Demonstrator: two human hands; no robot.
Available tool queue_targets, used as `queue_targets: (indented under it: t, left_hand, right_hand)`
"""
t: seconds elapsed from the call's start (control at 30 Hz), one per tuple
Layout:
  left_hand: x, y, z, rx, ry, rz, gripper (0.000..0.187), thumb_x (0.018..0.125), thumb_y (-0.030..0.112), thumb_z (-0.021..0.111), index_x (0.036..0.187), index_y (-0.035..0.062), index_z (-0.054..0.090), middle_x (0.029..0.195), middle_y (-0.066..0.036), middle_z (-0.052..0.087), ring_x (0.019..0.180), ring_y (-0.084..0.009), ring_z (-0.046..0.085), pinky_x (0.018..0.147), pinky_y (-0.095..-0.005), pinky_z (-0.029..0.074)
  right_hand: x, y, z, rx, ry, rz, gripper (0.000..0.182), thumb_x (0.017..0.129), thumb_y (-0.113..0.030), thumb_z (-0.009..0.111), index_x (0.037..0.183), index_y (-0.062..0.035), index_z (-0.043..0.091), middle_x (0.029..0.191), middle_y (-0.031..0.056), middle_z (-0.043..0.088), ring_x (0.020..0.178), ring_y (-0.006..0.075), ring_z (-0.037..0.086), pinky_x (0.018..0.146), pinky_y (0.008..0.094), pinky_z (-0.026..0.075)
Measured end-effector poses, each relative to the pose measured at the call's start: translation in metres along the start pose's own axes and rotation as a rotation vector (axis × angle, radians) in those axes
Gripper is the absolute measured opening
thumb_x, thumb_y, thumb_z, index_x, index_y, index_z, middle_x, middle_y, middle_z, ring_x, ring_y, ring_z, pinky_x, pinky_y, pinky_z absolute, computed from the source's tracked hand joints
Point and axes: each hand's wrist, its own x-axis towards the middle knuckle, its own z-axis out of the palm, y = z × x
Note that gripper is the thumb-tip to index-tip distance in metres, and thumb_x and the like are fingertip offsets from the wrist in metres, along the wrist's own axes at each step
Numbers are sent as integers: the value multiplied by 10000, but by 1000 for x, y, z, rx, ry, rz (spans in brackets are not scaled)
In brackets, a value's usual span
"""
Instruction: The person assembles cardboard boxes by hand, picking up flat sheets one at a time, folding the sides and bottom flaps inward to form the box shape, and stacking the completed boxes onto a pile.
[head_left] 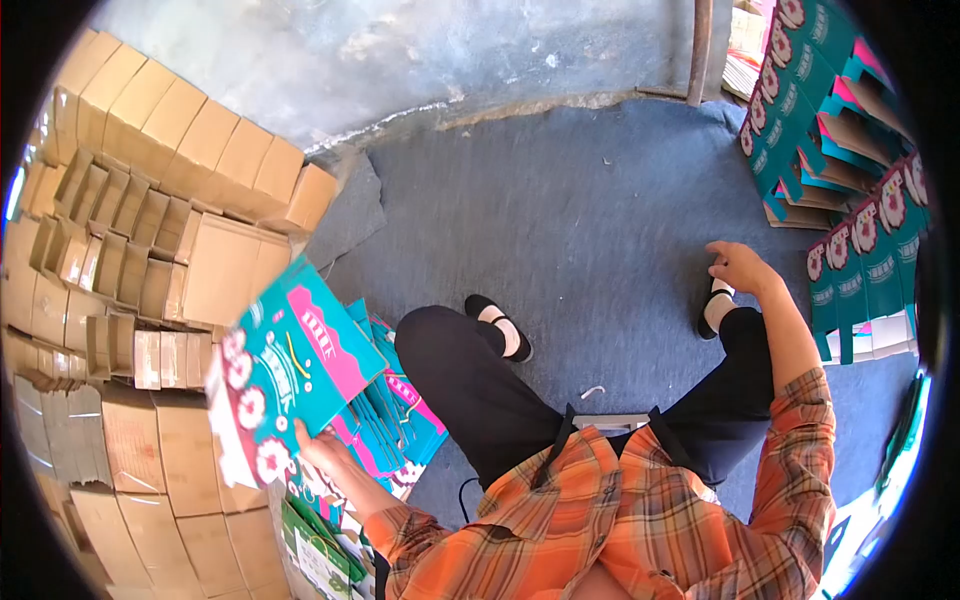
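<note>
My left hand (322,452) is closed on the lower edge of a teal printed gift box (300,365), with the thumb on its face. The gift box carries a pink band, white flower prints and a thin yellow cord. It is tilted, and its far side is hidden. Just beside and partly under it lies a pile of similar teal and pink pieces (385,425), some with cords. My right hand (742,268) hangs above my right foot with its index finger stretched out, and I see nothing in it.
Brown cardboard boxes (180,440) are stacked along the left, some open-topped (125,210). Teal printed cartons (800,110) stand in stacks at the right. Green and white packages (325,545) lie near my left elbow. A blue-grey floor (560,210) reaches a pale wall (420,60).
</note>
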Motion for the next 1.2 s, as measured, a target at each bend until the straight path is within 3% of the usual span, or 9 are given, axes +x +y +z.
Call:
queue_targets:
  t: [0.1, 0.27, 0.5, 0.57, 0.63, 0.8, 0.97, 1.03, 1.2]
  left_hand:
    - [11, 19, 93, 68, -33, 193, 433, 908, 188, 602, 1283, -9, 509, 1225, -127, 584, 1081, -231, 571, 913, -388, 467]
    - [0, 56, 233, 270, -281, 236, 458, 891, 156, 639, 1292, -14, 497, 1218, -118, 580, 1048, -218, 580, 876, -358, 489]
    - [-45, 17, 323, 554, -814, 417, 330, 899, 152, 630, 1153, -53, 583, 1103, -87, 623, 975, -181, 570, 886, -351, 448]
    - [-71, 4, 329, 553, -988, 322, 320, 890, 156, 641, 1132, -47, 594, 1054, -72, 639, 938, -171, 577, 859, -346, 459]
    - [-93, -12, 329, 489, -1115, 139, 322, 884, 162, 648, 1128, -42, 600, 1020, -69, 647, 913, -153, 582, 829, -330, 471]
    - [-121, -51, 322, 453, -1389, -191, 348, 874, 176, 666, 1143, -34, 598, 1020, -67, 647, 918, -144, 578, 831, -325, 471]
    - [-132, -76, 326, 448, -1463, -241, 361, 872, 212, 679, 1142, -16, 605, 1012, -50, 650, 917, -146, 582, 827, -323, 472]
    - [-127, -90, 326, 624, -1421, -245, 347, 869, 221, 687, 1114, -17, 624, 987, -36, 655, 904, -135, 589, 809, -314, 479]
    - [-121, -116, 328, 368, -1001, -375, 215, 939, 159, 589, 1086, 11, 639, 955, -46, 673, 836, -150, 638, 733, -276, 501]
  right_hand:
    - [-2, -3, -12, 3, 17, 10, 444, 797, -130, 654, 1228, -53, 581, 955, 158, 677, 931, 313, 640, 841, 387, 493]
    - [-2, 3, -25, 50, 121, -29, 433, 802, -138, 652, 1225, -69, 588, 979, 171, 667, 941, 314, 638, 855, 389, 487]
    - [10, 32, -32, 279, 331, 2, 492, 815, -189, 655, 1269, -29, 553, 1059, 151, 655, 996, 298, 623, 843, 388, 494]
    - [5, 39, -42, 431, 398, -8, 500, 829, -209, 653, 1282, -25, 545, 1080, 140, 657, 1005, 293, 625, 842, 374, 496]
    - [-1, 25, -57, 620, 342, 200, 586, 870, -329, 637, 1354, -41, 478, 1222, 133, 601, 1134, 285, 569, 888, 391, 477]
    - [9, 38, -48, 786, 466, 308, 710, 882, -513, 582, 1405, -67, 404, 1305, 108, 513, 1116, 231, 514, 888, 441, 448]
    - [13, 43, -57, 899, 353, 293, 608, 878, -577, 561, 1246, -95, 511, 1082, 50, 529, 955, 180, 501, 842, 431, 445]
    - [11, 45, -57, 949, 461, 283, 526, 879, -584, 556, 1121, -117, 538, 945, 25, 497, 937, 175, 512, 847, 417, 443]
    - [19, 41, -41, 884, 484, 236, 484, 877, -537, 597, 1034, -83, 543, 975, 35, 533, 919, 162, 528, 756, 384, 503]
